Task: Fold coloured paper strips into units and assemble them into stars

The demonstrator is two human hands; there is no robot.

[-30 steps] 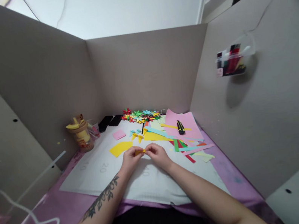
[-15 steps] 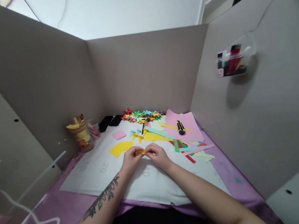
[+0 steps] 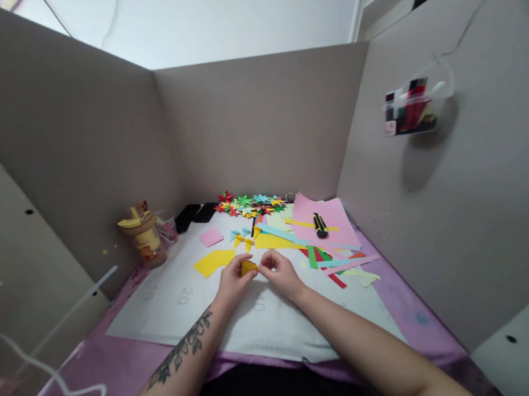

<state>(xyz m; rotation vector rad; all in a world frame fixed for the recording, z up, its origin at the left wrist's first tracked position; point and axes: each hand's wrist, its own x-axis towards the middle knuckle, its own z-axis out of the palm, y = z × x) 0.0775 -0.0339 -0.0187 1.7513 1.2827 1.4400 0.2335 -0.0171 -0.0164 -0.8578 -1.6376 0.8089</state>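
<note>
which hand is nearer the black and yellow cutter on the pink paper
The right hand: it is below and left of the cutter in the view, apart from it. The left hand is farther left, beyond the right hand.

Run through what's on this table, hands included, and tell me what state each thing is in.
Left hand: closed on the small yellow paper piece
Right hand: fingertips pinched at the piece's right end
Small yellow paper piece: held between the hands, looks folded
Paper stars: folded, heaped together
Cutter knife: lying on a pink sheet, blade unclear
Paper strips: loose, overlapping
Yellow-brown cup: upright
</note>
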